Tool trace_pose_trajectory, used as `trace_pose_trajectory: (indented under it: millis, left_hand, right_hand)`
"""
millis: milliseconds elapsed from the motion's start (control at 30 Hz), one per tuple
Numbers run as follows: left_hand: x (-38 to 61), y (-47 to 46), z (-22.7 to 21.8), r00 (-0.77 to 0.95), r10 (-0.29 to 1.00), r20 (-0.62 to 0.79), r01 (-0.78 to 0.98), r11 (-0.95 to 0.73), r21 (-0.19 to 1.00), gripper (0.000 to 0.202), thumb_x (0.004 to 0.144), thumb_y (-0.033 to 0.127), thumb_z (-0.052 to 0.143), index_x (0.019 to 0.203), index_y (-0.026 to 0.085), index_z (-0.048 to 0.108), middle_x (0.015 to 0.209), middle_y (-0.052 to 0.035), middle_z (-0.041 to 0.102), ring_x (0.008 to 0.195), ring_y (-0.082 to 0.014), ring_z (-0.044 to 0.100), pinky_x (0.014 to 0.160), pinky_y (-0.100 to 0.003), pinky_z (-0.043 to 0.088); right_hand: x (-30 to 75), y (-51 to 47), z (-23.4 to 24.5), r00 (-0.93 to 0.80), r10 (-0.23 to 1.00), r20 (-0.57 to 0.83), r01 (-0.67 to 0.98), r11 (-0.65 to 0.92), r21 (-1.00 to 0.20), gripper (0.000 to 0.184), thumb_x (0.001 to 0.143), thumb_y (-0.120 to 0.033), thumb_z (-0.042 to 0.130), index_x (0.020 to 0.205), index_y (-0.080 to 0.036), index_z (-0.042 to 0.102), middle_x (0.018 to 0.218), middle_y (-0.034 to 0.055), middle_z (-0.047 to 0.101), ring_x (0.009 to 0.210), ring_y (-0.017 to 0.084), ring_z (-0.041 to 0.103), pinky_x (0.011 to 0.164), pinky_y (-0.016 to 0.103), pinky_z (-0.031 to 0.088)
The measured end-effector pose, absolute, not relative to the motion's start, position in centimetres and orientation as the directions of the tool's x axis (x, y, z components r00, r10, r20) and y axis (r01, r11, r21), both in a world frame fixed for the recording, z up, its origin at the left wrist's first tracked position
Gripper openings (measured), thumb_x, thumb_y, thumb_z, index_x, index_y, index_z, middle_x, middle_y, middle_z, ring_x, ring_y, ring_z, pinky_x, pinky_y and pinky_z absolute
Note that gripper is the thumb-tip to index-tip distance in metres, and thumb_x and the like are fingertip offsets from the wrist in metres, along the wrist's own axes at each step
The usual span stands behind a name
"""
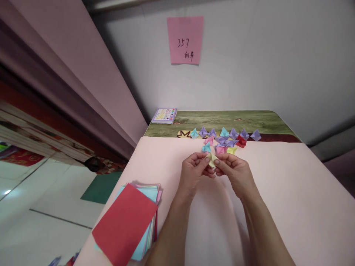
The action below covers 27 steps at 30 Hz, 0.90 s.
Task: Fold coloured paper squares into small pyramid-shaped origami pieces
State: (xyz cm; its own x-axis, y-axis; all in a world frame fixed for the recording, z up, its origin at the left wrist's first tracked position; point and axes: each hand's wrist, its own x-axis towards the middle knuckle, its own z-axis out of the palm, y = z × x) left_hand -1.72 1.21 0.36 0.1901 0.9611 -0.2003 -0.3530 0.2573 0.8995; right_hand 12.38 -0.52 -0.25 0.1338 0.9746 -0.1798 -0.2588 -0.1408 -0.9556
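The yellow folded paper is mostly hidden by the fingertips of the left hand and right hand. The near corner of the paper stack runs off the bottom edge. Print on the far packet is too small to read.

"357" on pink wall note

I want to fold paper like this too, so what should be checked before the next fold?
1. The left hand and right hand both pinch the yellow folded piece: ok.
2. It is over the pink cover: ok.
3. The finished folded shapes lie beyond the hands, apart from them: ok.
4. The paper stack, with a red sheet on top, lies near the left edge: ok.
5. Creases sharp: cannot tell, too small.
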Motion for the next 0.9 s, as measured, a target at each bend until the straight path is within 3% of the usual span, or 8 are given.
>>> trace_pose_trajectory:
  millis: [167, 367, 733, 900]
  left_hand:
    - [-1.8, 1.1, 0.3, 0.241, 0.951, -0.194, -0.332, 0.269, 0.904, 0.04, 0.069, 0.043, 0.08, 0.09, 0.012, 0.064, 0.059, -0.0003, 0.064, 0.05, -0.0125, 0.061, 0.05, -0.026, 0.056]
    - [-1.9, 1.1, 0.3, 0.272, 0.94, -0.208, -0.308, 0.289, 0.906, 0.037, 0.07, 0.042, 0.079, 0.086, 0.014, 0.06, 0.059, 0.0, 0.064, 0.046, -0.0112, 0.058, 0.045, -0.023, 0.052]
    - [-2.0, 1.0, 0.1, 0.292, 0.933, -0.212, -0.322, 0.305, 0.896, 0.046, 0.063, 0.037, 0.085, 0.092, 0.015, 0.058, 0.056, 0.0029, 0.062, 0.048, -0.0138, 0.062, 0.047, -0.024, 0.054]
    - [-2.0, 1.1, -0.1, 0.243, 0.942, -0.233, -0.338, 0.307, 0.89, 0.038, 0.064, 0.034, 0.084, 0.087, 0.015, 0.061, 0.056, 0.0013, 0.064, 0.044, -0.0115, 0.058, 0.041, -0.021, 0.05]
  right_hand:
    - [12.6, -0.5, -0.3, 0.14, 0.948, -0.285, -0.355, -0.22, -0.908, 0.04, 0.053, -0.04, 0.092, 0.075, -0.016, 0.069, 0.057, -0.0002, 0.066, 0.048, 0.011, 0.059, 0.047, 0.022, 0.05]
    - [12.6, -0.6, -0.1, 0.097, 0.95, -0.297, -0.34, -0.248, -0.907, 0.039, 0.055, -0.043, 0.09, 0.071, -0.016, 0.067, 0.058, 0.0002, 0.065, 0.048, 0.009, 0.055, 0.046, 0.02, 0.046]
    - [12.1, -0.6, -0.2, 0.135, 0.977, -0.163, -0.209, -0.133, -0.969, 0.038, 0.062, -0.047, 0.085, 0.069, -0.017, 0.062, 0.057, -0.0018, 0.061, 0.05, 0.009, 0.053, 0.047, 0.02, 0.044]
    - [11.6, -0.5, -0.4, 0.138, 0.982, -0.127, -0.237, -0.092, -0.967, 0.033, 0.065, -0.041, 0.085, 0.084, -0.018, 0.071, 0.06, -0.0022, 0.063, 0.051, 0.008, 0.054, 0.047, 0.02, 0.045]
